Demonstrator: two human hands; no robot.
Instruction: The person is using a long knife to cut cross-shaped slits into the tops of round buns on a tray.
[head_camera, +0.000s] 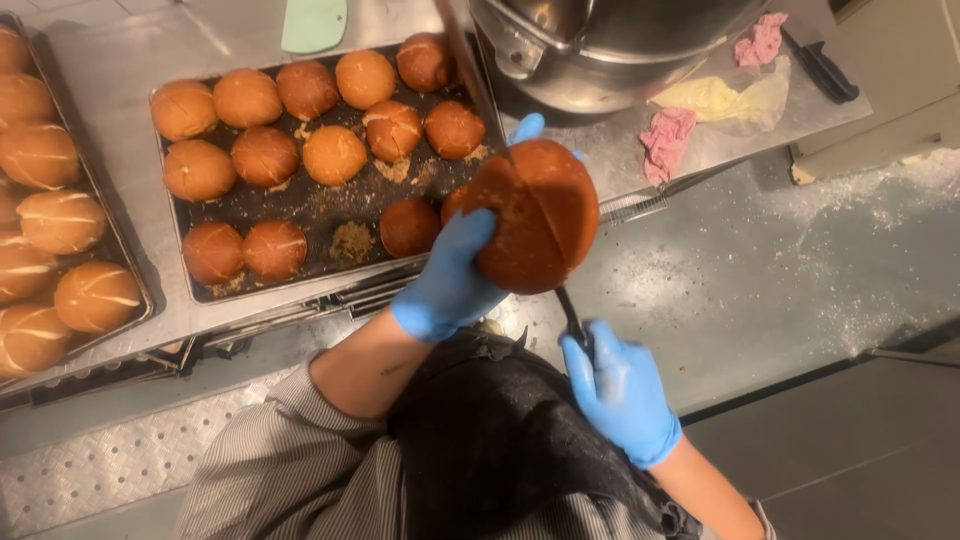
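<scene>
The right hand (622, 392), in a blue glove, is closed around the dark handle of a knife (572, 312) close to the person's body. The blade goes up behind the bun (535, 215) and comes out above it. The left hand (452, 280), also in a blue glove, is closed on this bun from the left side, with one fingertip showing over its top. The bun is held in the air, in front of the edge of the surface (130, 150), above the grey floor (780, 270). It is round, dark brown and shiny, with a thin line running across its crust.

The floor is dusted with white powder. The surface is of steel. On it, just behind the bun, lies a dark baking tray (310, 205) with rows of similar brown buns and crumbs between them. A second tray (125, 265) with paler buns, marked with light cuts, stands at the far left. Further back there is a big metal bowl (600, 50), a green scraper (313, 24), pink cloths (668, 140) and a yellowish cloth (725, 98).
</scene>
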